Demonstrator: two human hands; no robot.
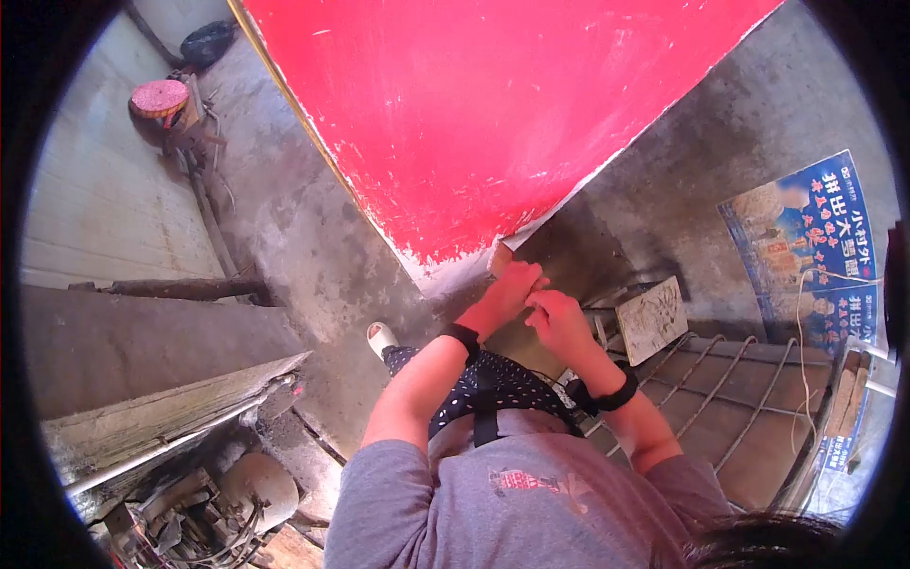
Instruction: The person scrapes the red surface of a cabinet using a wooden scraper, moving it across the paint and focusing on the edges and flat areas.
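A large red panel point(493, 123) with chipped paint and worn white edges fills the upper middle. Right at its near corner, my left hand point(513, 286) is closed, and a short brownish strip point(500, 257) sticks out between it and the panel edge. Close beside it on the right, my right hand point(561, 321) is closed too, its curled fingertips meeting the left fingers. Both wrists carry dark bands. What the fingers pinch is hidden; I cannot tell its kind.
A metal rod frame point(706, 379) and a stained white board point(651, 320) stand at my right, near blue printed posters point(806, 251). A grey ledge point(161, 351) lies left, with clutter point(190, 512) below. Farther back is a pink round-topped stool point(159, 98).
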